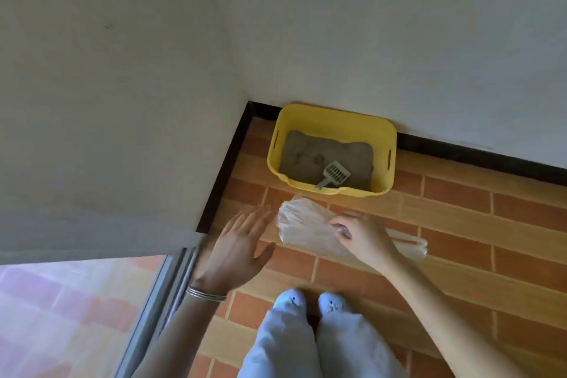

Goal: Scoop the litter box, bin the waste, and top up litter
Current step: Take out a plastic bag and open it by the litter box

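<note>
A yellow litter box (383,163) stands on the floor against the wall, holding grey-brown litter (310,153) with a few dark clumps. A grey slotted scoop (334,174) lies in it, handle toward the near rim. In front of the box my right hand (365,236) pinches a thin clear plastic bag (303,227) held above the floor. My left hand (239,242) is open with fingers spread, just left of the bag and not touching it.
White walls meet in a corner behind the box, with a dark skirting (224,169) along the floor. The floor (475,224) is brick-pattern tile. A sliding door track (159,301) runs at lower left. My two feet in pale socks (313,304) stand below the hands.
</note>
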`<state>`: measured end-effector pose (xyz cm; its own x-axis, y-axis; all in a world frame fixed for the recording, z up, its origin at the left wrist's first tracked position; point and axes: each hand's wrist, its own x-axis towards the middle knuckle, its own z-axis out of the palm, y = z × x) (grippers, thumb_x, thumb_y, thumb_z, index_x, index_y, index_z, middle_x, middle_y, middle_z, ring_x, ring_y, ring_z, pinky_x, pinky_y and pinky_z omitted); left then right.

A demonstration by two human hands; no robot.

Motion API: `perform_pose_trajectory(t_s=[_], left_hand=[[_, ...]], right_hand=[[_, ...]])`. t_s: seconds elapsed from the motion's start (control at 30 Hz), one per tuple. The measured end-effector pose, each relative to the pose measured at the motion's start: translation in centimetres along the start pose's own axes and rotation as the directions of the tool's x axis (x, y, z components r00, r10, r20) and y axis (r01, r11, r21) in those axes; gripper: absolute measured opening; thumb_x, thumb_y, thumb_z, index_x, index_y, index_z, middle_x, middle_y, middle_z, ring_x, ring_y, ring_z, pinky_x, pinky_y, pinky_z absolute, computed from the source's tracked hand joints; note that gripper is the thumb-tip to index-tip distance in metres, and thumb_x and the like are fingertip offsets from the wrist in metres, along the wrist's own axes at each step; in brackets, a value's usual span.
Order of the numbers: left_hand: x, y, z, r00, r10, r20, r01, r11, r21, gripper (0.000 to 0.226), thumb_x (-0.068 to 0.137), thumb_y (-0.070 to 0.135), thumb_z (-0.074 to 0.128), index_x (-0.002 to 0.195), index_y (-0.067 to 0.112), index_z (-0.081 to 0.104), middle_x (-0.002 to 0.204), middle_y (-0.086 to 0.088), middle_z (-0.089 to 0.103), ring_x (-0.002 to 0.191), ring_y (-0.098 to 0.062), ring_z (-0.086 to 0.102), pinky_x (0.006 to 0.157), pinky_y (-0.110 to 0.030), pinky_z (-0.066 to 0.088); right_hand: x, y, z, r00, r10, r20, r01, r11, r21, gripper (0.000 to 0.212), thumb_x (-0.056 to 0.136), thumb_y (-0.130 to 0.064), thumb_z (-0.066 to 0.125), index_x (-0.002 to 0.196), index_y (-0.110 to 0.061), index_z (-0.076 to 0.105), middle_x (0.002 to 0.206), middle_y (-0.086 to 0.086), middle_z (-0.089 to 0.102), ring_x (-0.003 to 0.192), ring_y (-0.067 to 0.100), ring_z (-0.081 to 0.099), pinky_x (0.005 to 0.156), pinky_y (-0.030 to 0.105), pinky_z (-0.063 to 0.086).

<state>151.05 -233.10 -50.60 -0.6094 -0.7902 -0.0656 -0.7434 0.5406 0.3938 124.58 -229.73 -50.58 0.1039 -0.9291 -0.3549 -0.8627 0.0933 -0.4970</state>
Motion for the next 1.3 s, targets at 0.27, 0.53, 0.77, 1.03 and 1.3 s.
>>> perform_pose_trajectory(t_s=[0.27,0.53,0.77,1.03,1.3], left_hand=[[3.9,-7.9,21.6,0.996,0.059,0.067,-0.062,0.997,0.037,0.055,0.085,0.045,0.049,0.133,0.021,0.05,0.133,0.003,0.053,0.119,-0.016,0.05,0.1,-0.028,0.035],[5.6,-12.7,34.0,0.99,0.139,-0.003,-0.138,0.99,0.038,0.053,0.09,0.043,0.049,0.137,0.018,0.046,0.141,0.002,0.046,0.129,-0.018,0.044,0.107,-0.037,0.035],[6.1,-13.6,37.6,0.993,0.116,-0.01,-0.116,0.993,0.026,0.054,0.09,0.045,0.046,0.137,0.019,0.045,0.145,0.001,0.043,0.134,-0.017,0.039,0.108,-0.041,0.035],[6.1,-13.0,39.3,0.99,0.139,0.008,-0.139,0.99,-0.021,0.05,0.091,0.043,0.046,0.135,0.018,0.049,0.142,0.001,0.046,0.134,-0.016,0.038,0.111,-0.032,0.026],[7.3,-12.4,41.7,0.972,0.194,0.136,-0.19,0.981,-0.041,0.047,0.095,0.044,0.039,0.138,0.026,0.044,0.147,0.006,0.04,0.138,-0.013,0.031,0.114,-0.037,0.026]], right_hand=[[11.0,12.9,16.8,0.991,-0.112,0.076,0.114,0.993,-0.016,0.028,0.091,-0.013,0.054,0.116,-0.021,0.062,0.117,-0.008,0.062,0.096,0.007,0.061,0.079,0.022,0.052],[15.1,19.3,26.7,0.977,-0.212,-0.005,0.211,0.977,-0.033,0.026,0.089,-0.01,0.054,0.109,-0.021,0.066,0.103,-0.01,0.064,0.054,-0.006,0.043,0.055,0.017,0.044],[15.5,21.5,29.3,0.971,-0.228,-0.076,0.23,0.973,0.017,0.027,0.085,-0.006,0.059,0.105,-0.021,0.068,0.1,-0.009,0.065,0.056,-0.005,0.047,0.056,0.011,0.041],[13.1,24.4,29.0,0.945,-0.135,-0.297,0.16,0.985,0.063,0.038,0.079,-0.038,0.06,0.112,-0.019,0.065,0.118,-0.004,0.058,0.108,0.013,0.052,0.097,0.029,0.038],[11.0,26.9,29.1,0.986,0.155,-0.061,-0.148,0.983,0.108,0.051,0.082,-0.038,0.065,0.128,-0.021,0.053,0.128,-0.01,0.056,0.116,0.009,0.053,0.099,0.021,0.037]])
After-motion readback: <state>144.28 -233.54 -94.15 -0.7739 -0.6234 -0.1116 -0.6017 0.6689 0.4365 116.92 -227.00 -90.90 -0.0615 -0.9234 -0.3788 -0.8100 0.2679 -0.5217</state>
